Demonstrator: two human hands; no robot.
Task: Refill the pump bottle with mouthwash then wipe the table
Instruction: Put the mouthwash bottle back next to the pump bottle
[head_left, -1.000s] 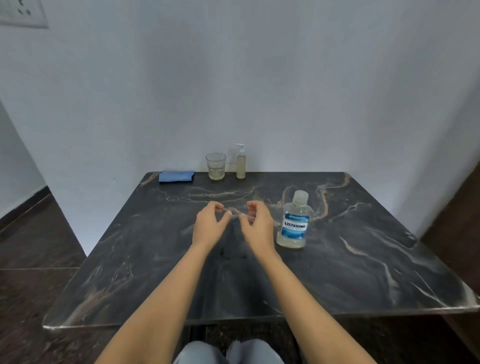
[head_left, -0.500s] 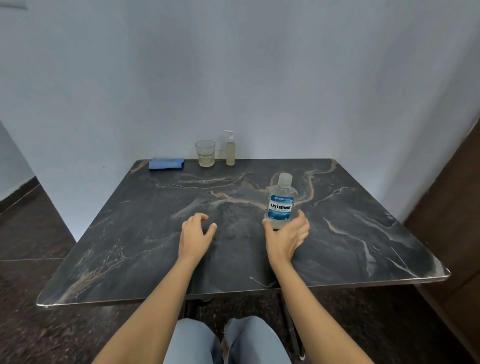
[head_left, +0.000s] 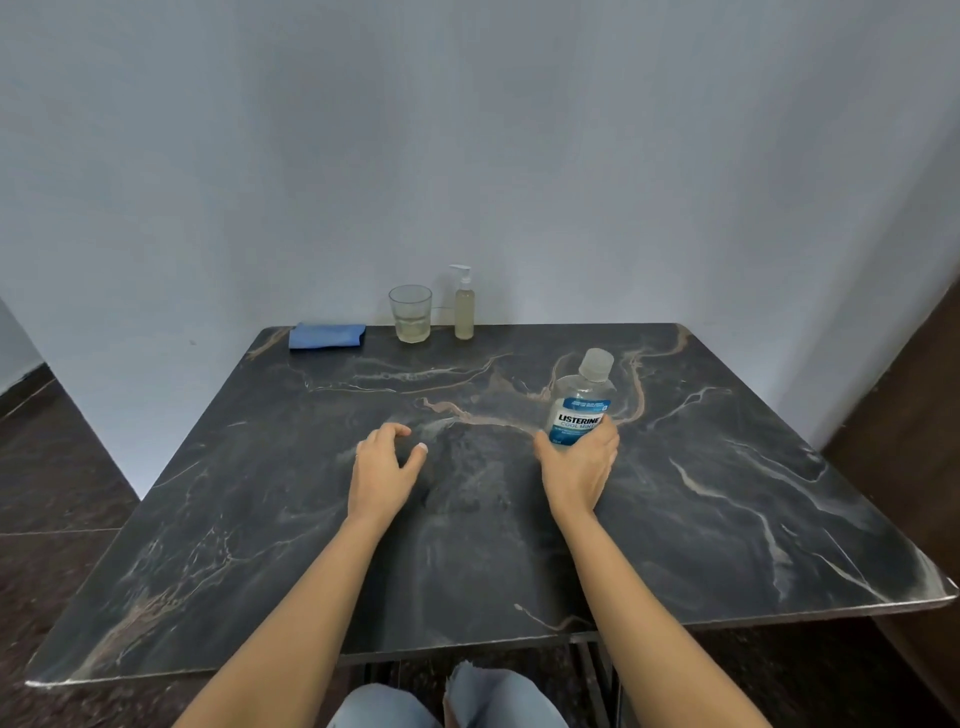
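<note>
Table (head_left: 727, 519) centre open (glass (head_left: 410, 313) rearward).

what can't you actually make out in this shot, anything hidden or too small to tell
All in the head view:
- Lower part of the mouthwash bottle: covered by the right hand, so its base and liquid level are hidden.
- Right hand's fingertips: behind the bottle, so grip firmness is unclear.
- Pump bottle: too far and small to judge its exact fill.
- Glass: its pale liquid cannot be identified.
- Table: its legs are mostly hidden beneath its top.
</note>
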